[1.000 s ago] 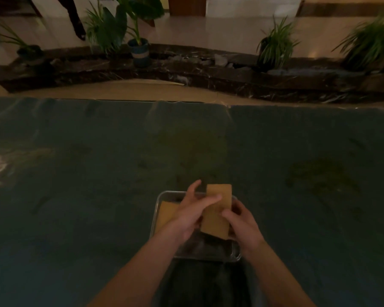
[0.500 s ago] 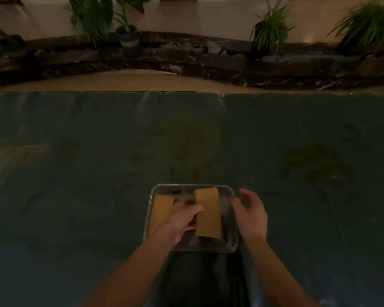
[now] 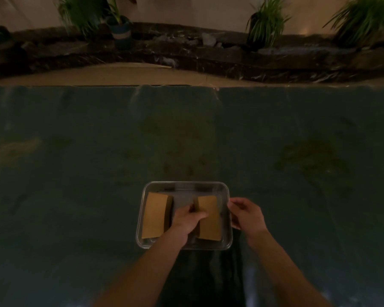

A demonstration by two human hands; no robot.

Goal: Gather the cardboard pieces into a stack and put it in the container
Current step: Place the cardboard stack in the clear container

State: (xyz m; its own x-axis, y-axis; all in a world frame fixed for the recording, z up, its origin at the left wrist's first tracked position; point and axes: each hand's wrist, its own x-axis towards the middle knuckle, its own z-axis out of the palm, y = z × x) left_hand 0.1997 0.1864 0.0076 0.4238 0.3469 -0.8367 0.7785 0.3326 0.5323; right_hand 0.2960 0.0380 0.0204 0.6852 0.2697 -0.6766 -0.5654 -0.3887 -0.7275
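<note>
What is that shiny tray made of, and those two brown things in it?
The tray looks like thin metal, maybe steel: grey, with glinting rounded rims. The two brown stacks, left stack and right stack under the left hand, look like cardboard: dull, flat tan faces with layered edges.

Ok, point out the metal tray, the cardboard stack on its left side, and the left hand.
metal tray (image 3: 186,185): head view, on its far rim.
left cardboard stack (image 3: 155,214): head view, middle of its top face.
left hand (image 3: 187,220): head view, back of the hand, gripping the right cardboard stack (image 3: 210,224).
</note>
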